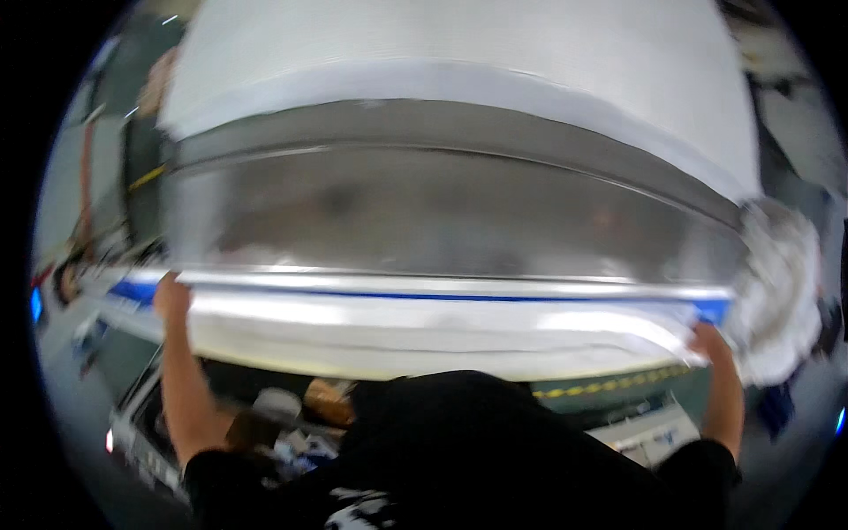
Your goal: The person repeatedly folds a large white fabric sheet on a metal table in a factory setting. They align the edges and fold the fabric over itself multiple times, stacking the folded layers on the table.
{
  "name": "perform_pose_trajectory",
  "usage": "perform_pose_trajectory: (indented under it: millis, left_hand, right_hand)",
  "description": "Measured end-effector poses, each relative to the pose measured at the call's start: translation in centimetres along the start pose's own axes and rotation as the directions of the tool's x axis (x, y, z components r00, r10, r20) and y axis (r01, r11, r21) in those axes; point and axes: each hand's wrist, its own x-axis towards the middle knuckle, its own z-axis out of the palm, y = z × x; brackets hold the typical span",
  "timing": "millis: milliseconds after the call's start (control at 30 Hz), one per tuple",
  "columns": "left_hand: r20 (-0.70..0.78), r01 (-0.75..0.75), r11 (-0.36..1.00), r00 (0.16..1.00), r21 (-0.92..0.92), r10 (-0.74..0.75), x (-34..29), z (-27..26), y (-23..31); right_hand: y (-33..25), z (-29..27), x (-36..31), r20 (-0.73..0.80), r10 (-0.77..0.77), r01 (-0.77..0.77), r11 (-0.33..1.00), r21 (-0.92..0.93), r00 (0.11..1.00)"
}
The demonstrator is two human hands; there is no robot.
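My left hand (172,297) and my right hand (705,341) are spread wide, one at each end of a long white cloth strip (424,322). Both have their fingers closed on the strip's ends, though motion smears them slightly. The strip lies along the near side of a wide grey metal table surface (442,212), just in front of a shiny metal edge bar (459,284). A narrow blue band (137,293) shows between bar and strip. Beyond the bare metal, a broad white sheet of fabric (459,35) extends to the far side.
A bunched heap of white fabric (777,291) hangs at the table's right end. Below on the left are a brown cardboard box (329,400) and assorted clutter. Yellow-and-black floor tape (609,383) runs below the near edge. An orange upright pole (87,177) stands at far left.
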Motion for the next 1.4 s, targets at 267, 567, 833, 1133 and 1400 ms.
perform_pose_trajectory:
  millis: [267, 567, 833, 1133, 1400]
  left_hand:
    - [-0.001, -0.081, 0.996, 0.997, -0.026, 0.081, -4.2, -4.2, 12.1]
    - [-0.056, -0.029, 0.853, 0.998, -0.521, 0.000, -3.2, 0.0, 11.2]
    - [-0.623, -0.498, 0.822, 0.744, -0.277, 0.241, -0.1, -3.1, 17.3]
    - [-0.709, -0.554, 0.743, 0.687, -0.374, 0.155, 5.6, -4.1, 19.8]
    - [-0.643, -0.556, 0.673, 0.750, -0.488, 0.154, 6.3, -3.5, 20.0]
  right_hand:
    - [-8.0, -3.9, -3.7, -0.057, -0.016, 0.018, 0.999, 0.039, 0.998]
    - [-14.8, -0.4, -2.7, -0.419, -0.179, 0.229, 0.971, 0.070, 0.890]
    - [-30.8, -6.8, -7.5, -0.641, -0.143, 0.330, 0.926, 0.181, 0.754]
    - [-57.1, -23.7, -9.5, -0.691, -0.558, 0.675, 0.725, -0.136, 0.460]
    - [-84.1, -40.7, -14.3, -0.709, -0.703, 0.906, 0.332, -0.261, 0.053]
